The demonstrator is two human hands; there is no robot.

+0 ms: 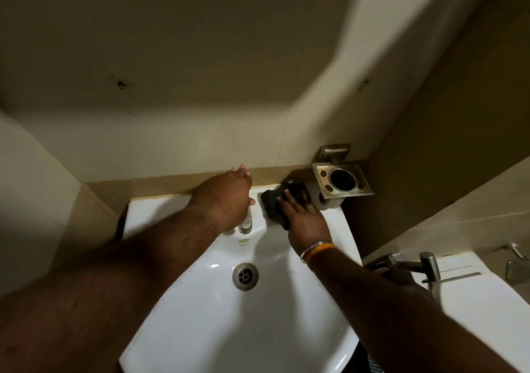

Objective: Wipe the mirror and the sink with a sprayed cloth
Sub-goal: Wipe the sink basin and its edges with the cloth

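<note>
A dark cloth [276,203] lies bunched on the back ledge of the white ceramic sink [200,301], just right of the tap [246,220] and close to the tiled wall. The right hand [304,217] presses flat on top of it, fingers stretched forward and slightly spread, their tips reaching toward the far right corner of the ledge; part of the cloth sticks out to the left of the palm. A silver bangle and an orange thread band [318,250] circle that wrist.

The left hand [226,194] covers the tap from above, wrist bent, with fingertips curling toward the beige ledge behind the basin; whether those fingers grip the tap or only rest on it cannot be told. Only the lower chrome body of the tap shows beneath the hand.

The round metal drain [245,276] sits in the middle of the bowl, apart from both hands. Beyond the cloth, a square metal tumbler holder [342,182] is fixed to the wall at the corner. To the right, lower down, a chrome health-faucet sprayer [428,265] hangs beside another white fixture [473,295].
</note>
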